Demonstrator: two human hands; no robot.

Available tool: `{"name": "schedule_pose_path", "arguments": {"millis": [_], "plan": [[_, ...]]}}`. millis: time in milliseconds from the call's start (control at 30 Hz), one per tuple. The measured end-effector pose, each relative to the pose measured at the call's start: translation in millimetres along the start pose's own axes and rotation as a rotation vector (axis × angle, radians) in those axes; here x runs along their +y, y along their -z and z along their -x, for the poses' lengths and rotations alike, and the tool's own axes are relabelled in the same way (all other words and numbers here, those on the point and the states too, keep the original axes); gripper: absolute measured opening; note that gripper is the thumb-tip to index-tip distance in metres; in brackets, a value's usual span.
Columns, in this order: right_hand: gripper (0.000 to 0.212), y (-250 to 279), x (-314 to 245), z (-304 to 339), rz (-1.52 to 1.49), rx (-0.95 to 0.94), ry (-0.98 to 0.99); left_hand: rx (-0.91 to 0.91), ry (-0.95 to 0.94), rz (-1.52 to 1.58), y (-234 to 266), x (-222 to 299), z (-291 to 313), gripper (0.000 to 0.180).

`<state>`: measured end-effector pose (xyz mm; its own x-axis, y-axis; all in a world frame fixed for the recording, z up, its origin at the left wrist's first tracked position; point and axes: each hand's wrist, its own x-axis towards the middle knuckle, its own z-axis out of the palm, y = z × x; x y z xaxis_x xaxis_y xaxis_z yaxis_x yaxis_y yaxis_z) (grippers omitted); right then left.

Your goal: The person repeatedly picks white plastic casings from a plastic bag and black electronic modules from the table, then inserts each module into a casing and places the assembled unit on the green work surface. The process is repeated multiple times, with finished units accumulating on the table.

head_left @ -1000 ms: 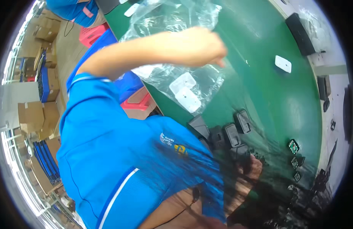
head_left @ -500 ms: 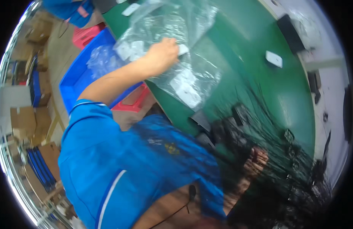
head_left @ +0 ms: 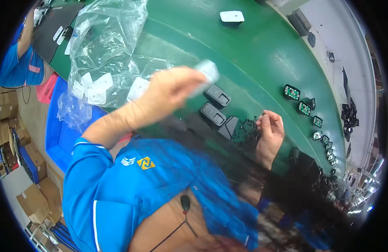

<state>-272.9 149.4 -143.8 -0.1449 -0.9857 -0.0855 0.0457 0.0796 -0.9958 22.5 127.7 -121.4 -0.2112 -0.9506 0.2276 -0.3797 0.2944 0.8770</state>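
My left hand (head_left: 171, 90) is closed on a white plastic cover (head_left: 207, 72), blurred by motion and raised above the green table. Below it lie two dark grey rectangular housings (head_left: 218, 96), side by side. More white covers (head_left: 97, 89) sit in and on a clear plastic bag (head_left: 103, 42) to the left. My right hand (head_left: 270, 134) has thumb and fingers pinched together at the edge of a pile of small black parts (head_left: 245, 131). What its fingertips hold is too small to make out. Dark hair hides part of the right forearm.
Green circuit boards in black cases (head_left: 292, 92) run in a row along the table's right side. A white-topped device (head_left: 232, 17) stands at the far edge. A blue bin (head_left: 55, 126) stands at the left. Another person's arm (head_left: 26, 40) is at the far left.
My left hand has left the plastic bag and moved right with a white cover. My right hand now shows beside the small black parts. The view has shifted, bringing the circuit boards and housings into sight.
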Motion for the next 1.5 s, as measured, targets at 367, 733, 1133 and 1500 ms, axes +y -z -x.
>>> {"name": "schedule_pose_path", "arguments": {"millis": [367, 733, 1133, 1500], "plan": [[0.018, -56, -26, 2, -0.096, -0.199, -0.064, -0.061, -0.171, 0.195, -70, 13, -22, 0.015], [0.013, -70, -13, -5, 0.641, -0.159, 0.693, -0.315, 0.353, 0.702, -47, 12, -21, 0.01], [0.01, -78, -22, -1, 0.755, -0.171, 0.674, -0.284, 0.33, 0.49, -43, 8, -12, 0.014], [0.013, -78, -29, 7, 0.646, -0.163, 0.511, -0.256, 0.309, 0.612, -52, 8, -12, 0.012]]}}
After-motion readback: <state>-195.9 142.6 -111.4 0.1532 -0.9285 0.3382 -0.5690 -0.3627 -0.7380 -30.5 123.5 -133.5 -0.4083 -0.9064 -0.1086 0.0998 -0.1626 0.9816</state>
